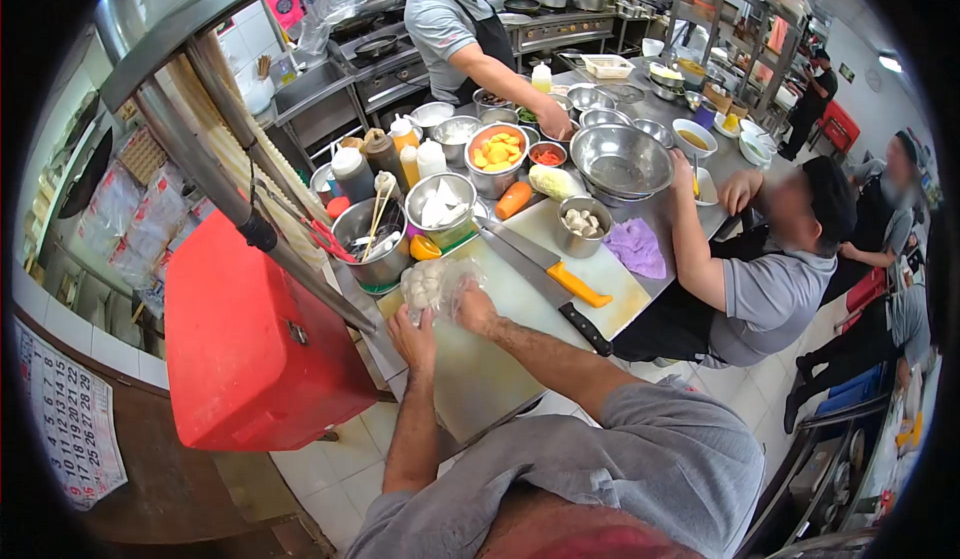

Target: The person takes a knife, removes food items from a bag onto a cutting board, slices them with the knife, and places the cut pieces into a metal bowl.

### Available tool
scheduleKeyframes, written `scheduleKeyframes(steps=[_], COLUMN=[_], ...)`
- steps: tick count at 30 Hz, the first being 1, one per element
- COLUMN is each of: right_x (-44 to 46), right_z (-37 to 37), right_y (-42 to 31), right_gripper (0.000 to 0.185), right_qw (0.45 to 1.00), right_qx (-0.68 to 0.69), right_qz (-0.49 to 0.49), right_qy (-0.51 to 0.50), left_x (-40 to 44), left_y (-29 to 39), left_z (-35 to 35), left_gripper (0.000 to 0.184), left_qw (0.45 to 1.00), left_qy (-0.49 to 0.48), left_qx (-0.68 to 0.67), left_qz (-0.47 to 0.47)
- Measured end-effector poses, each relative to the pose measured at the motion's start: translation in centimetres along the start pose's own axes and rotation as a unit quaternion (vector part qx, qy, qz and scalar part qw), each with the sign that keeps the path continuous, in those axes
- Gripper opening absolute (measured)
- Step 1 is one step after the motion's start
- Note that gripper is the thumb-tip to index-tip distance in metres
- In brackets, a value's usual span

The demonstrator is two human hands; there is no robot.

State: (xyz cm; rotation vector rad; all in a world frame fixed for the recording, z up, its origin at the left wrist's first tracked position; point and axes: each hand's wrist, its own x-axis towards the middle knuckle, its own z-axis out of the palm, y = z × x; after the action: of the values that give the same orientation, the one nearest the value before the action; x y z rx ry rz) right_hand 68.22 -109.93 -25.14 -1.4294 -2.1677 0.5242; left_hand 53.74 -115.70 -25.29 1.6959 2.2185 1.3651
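A clear plastic bag of whitish round pieces, perhaps mushrooms, rests at the upper left of the cutting board. My left hand grips the bag's near side with its fingers. On the bag's right side, my right hand is closed on the loose plastic, its fingertips partly hidden. A cleaver with a yellow handle and a knife with a black handle lie side by side to the right. Behind them stands a metal container of cut pale pieces.
A steel bowl of white pieces, a container of utensils and a carrot sit beyond the board. A purple cloth lies right. A red box stands left. Co-workers stand right and across the table.
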Motion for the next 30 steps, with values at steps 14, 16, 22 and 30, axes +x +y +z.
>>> scheduleKeyframes(steps=[14, 16, 22, 30], right_x=[0.8, 1.4, 3.5, 1.3], right_z=[-4.1, -3.0, -0.5, -2.2], right_y=[-1.7, -1.3, 0.5, -2.8], right_gripper=[0.022, 0.020, 0.014, 0.022], right_qw=[0.970, 0.969, 0.942, 0.966], right_qx=[0.037, 0.098, -0.030, -0.044], right_qz=[0.009, 0.004, -0.030, 0.050], right_qy=[-0.240, -0.225, -0.333, -0.248], left_x=[0.8, 1.0, 0.7, 1.1], left_y=[-1.2, -0.6, -1.1, -1.0], left_z=[-0.8, -0.9, 0.1, 0.4], left_gripper=[0.038, 0.037, 0.043, 0.043], left_qw=[0.946, 0.953, 0.953, 0.974], left_qy=[-0.193, -0.187, -0.183, -0.179], left_qx=[-0.250, -0.229, -0.241, -0.136], left_qz=[-0.070, -0.063, -0.023, 0.014])
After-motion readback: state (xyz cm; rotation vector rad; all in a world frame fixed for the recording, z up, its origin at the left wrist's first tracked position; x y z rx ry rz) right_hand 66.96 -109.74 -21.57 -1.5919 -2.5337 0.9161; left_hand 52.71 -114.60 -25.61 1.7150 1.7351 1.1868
